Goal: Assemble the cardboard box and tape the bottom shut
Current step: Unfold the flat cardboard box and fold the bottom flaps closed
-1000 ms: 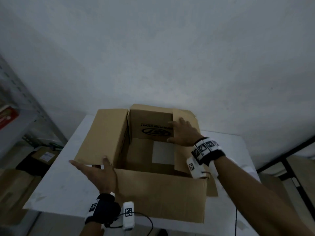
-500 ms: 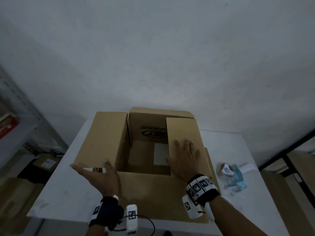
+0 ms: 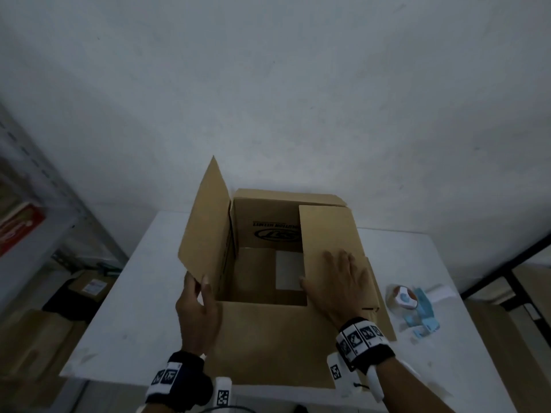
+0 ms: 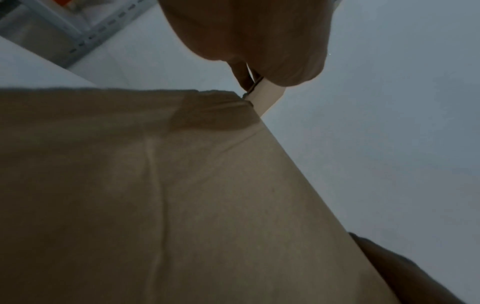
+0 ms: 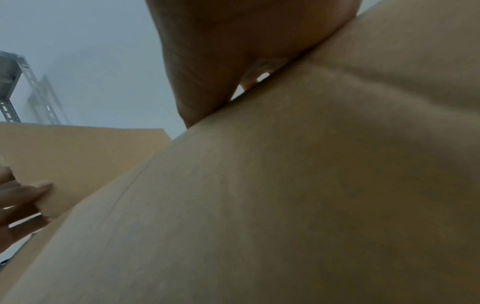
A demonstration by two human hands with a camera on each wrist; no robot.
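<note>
Brown cardboard box (image 3: pixel 268 338) standing open side up at the middle of the white tabletop (image 3: pixel 143 308), near wall facing the camera, far inner wall printed with a dark oval logo seen upside down. Pale rectangle showing on the box floor between brown panels.

Left flap (image 3: pixel 205 234) raised almost upright, leaning slightly outward to the left, far corner pointing up against the grey wall. Right flap (image 3: pixel 328 234) folded inward and lying roughly level over the right part of the opening.

Left grip (image 3: pixel 198 317) at the near left corner of the box, closed in a pinch on the near lower edge of the left flap: thumb on the inner face, fingers (image 5: pixel 23 195) behind on the outer face, as seen from the right wrist. Dark wristband with square markers below it.

Right grip (image 3: pixel 340 281) laid flat, palm down on the near part of the right flap, fingers straight and slightly spread, pointing toward the far side, holding nothing; thumb at the flap's inner edge, beside the opening. In the right wrist view, palm pressed against the cardboard.

Blue and white tape dispenser (image 3: pixel 405 299) lying on the tabletop, right of the box and apart from it, near the right grip but untouched.

Grey metal shelving (image 3: pixel 44 204) and cartons (image 3: pixel 89 284) at far left, off the tabletop.
</note>
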